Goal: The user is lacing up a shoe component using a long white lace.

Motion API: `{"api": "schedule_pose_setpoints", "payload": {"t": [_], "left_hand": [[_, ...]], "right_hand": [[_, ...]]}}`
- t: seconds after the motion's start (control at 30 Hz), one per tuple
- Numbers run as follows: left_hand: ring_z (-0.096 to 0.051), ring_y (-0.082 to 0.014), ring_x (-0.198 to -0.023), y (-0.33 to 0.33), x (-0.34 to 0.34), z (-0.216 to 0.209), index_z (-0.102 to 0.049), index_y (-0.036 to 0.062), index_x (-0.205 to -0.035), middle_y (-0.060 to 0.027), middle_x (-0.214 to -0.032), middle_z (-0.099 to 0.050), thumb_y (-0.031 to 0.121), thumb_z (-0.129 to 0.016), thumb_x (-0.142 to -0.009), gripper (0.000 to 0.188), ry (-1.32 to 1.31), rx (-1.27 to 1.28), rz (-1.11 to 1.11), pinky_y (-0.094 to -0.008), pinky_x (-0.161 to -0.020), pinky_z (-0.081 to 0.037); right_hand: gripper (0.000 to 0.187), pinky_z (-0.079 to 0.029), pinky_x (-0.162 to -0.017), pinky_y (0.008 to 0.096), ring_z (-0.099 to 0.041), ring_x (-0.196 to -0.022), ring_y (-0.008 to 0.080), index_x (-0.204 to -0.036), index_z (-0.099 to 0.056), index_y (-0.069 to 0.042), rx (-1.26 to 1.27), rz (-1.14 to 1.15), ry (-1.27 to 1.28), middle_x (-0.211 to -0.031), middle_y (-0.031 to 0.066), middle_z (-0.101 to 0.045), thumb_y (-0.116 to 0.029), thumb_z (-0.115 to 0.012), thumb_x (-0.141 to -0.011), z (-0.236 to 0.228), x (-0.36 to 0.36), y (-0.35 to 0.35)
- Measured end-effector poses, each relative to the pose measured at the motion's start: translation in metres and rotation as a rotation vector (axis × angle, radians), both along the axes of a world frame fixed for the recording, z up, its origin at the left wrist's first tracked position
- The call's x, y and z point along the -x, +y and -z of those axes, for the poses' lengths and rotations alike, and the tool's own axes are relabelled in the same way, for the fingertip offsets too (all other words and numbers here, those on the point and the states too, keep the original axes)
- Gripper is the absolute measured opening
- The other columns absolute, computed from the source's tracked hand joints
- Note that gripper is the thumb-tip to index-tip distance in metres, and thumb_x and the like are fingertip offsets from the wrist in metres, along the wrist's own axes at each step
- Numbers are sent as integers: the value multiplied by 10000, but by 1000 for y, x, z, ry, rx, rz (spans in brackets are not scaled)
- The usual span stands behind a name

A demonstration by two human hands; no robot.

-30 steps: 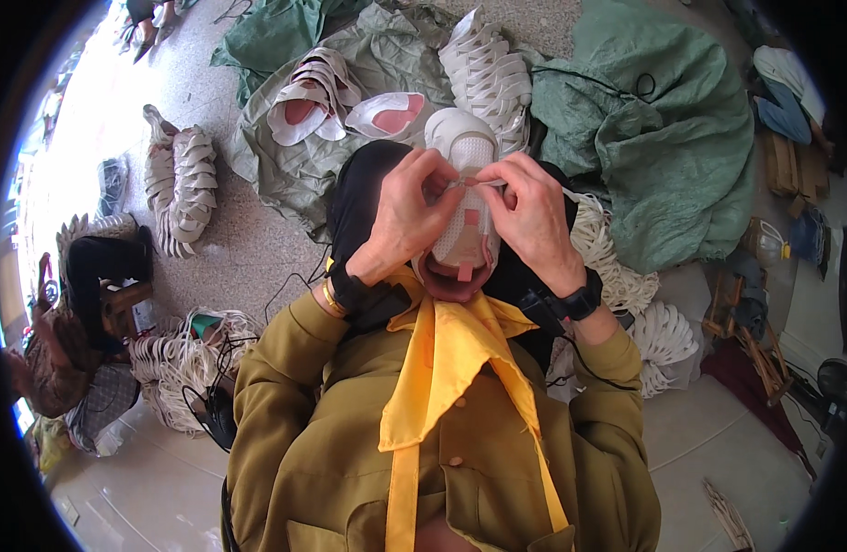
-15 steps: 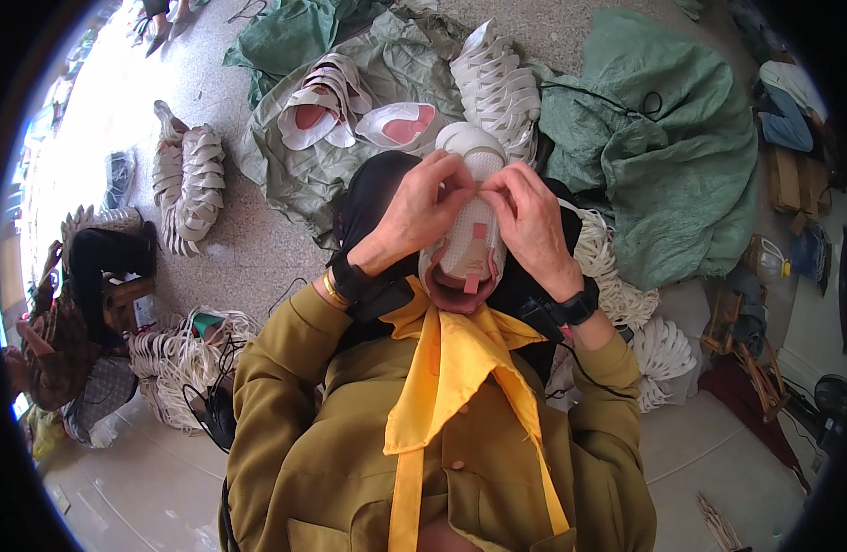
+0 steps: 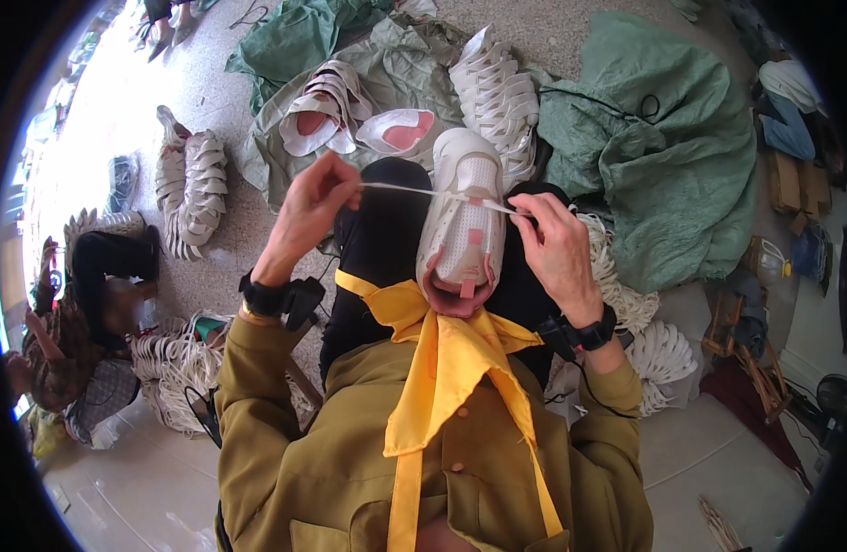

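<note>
The pale shoe (image 3: 457, 230) has a black-covered knee (image 3: 387, 189) at each side. Left of it, the left hand (image 3: 310, 204) grips white lace (image 3: 396, 188) in closed fingers; right of it, the right hand (image 3: 561, 250) likewise.

Speckled grey floor (image 3: 244, 244), smooth pale tiles (image 3: 148, 488), white glare (image 3: 111, 83) at left, pale wall (image 3: 817, 322) at right
</note>
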State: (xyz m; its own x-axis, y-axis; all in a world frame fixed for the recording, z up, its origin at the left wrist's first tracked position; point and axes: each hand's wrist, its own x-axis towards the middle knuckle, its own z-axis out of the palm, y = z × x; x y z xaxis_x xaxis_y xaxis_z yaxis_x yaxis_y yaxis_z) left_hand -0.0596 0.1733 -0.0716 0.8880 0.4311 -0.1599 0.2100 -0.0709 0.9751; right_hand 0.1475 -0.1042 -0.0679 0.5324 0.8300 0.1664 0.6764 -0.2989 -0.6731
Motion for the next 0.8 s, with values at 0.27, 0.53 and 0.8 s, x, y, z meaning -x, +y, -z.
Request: {"api": "schedule_pose_setpoints", "payload": {"t": [0.27,0.53,0.8], "left_hand": [[-613,-263,-892,-40,-16,-17,-610,19,-994,-94,-960,-602,50,-773,-844,223,-47,-752,44,-366,-790,-515],[-558,-314,-932,-41,-21,-7,-591,23,-977,-106,-985,-562,36,-670,-888,120,-88,-1132,216,-427,-801,-481],[-610,-399,-812,-35,-11,-18,-518,5,-960,-170,-888,-557,7,-609,-910,105,43,-994,215,-452,-684,-499]], "right_hand": [[109,-548,-680,413,-688,-804,351,-1035,-677,-53,10,-8,-16,-943,116,-677,-64,-704,-931,5,1,-3],[96,-515,-645,409,-666,-742,339,-1012,-689,-23,40,14,59,-893,131,-677,-63,-710,-927,-5,-1,-9],[110,-507,-631,375,-667,-697,299,-1022,-715,7,89,50,96,-885,146,-703,-49,-703,-928,-17,-19,-40]]}}
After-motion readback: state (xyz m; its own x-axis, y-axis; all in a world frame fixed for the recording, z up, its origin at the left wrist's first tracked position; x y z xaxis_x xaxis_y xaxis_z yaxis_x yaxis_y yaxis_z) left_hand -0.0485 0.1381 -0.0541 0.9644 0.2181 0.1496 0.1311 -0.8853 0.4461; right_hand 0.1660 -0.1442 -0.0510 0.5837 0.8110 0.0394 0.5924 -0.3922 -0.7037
